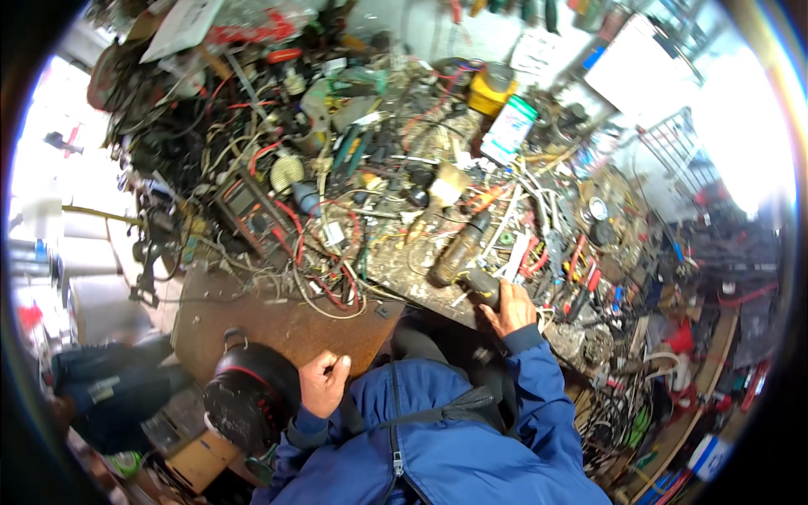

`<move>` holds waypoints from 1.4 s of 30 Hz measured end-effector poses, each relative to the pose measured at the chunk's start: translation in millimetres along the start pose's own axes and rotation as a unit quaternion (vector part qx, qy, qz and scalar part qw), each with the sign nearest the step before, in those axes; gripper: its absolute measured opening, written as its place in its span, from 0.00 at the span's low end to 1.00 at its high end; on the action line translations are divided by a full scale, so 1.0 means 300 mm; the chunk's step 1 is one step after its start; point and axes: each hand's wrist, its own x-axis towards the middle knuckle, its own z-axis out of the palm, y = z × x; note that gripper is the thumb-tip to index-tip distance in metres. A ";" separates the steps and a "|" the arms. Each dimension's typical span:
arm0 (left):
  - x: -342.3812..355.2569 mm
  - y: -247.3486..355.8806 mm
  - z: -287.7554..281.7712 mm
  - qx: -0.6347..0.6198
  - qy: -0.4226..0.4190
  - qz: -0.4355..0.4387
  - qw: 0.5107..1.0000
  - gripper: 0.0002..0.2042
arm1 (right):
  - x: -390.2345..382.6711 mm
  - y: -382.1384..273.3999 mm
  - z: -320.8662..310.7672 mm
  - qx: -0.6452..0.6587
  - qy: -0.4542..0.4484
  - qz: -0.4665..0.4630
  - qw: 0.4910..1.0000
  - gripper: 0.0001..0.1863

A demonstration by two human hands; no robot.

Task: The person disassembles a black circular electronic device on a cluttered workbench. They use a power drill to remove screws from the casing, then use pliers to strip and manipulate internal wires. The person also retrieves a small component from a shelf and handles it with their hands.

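Note:
My right hand (512, 311) is at the front edge of the cluttered bench, thumb and fingers closed about the rounded dark grey end (481, 286) of a worn cylindrical tool. Its brownish, stained body (459, 252) slants away to the far right; its exact kind does not show. Just beyond my fingers lies a narrow white strip (514, 257). My left hand (324, 383) is curled into a loose fist over the near edge of a brown board, with nothing seen in it. Close to its left stands a round black container (250, 389) with a red band.
A multimeter (251, 213) with red and white leads lies left of centre. Around it are a paintbrush (443, 189), pliers (581, 252), a yellow tool (492, 88) and heaps of cables. The brown board (252, 324) fills the near left; tangled wires (619, 429) hang low right.

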 end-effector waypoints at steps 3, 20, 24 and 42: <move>-0.007 -0.024 -0.005 0.017 0.002 -0.020 1.000 0.15 | -0.004 0.018 0.034 0.026 0.018 -0.013 0.999 0.38; -0.004 -0.037 -0.022 -0.019 -0.057 -0.099 0.993 0.11 | 0.069 0.110 -0.040 -0.156 0.018 0.022 0.987 0.38; -0.028 -0.090 -0.012 -0.018 -0.093 -0.099 0.991 0.10 | 0.126 -0.083 -0.078 -0.056 0.092 -0.076 0.991 0.32; -0.101 -0.108 -0.041 0.061 -0.157 -0.057 0.984 0.12 | 0.108 -0.400 0.202 0.016 -0.108 -0.201 0.974 0.20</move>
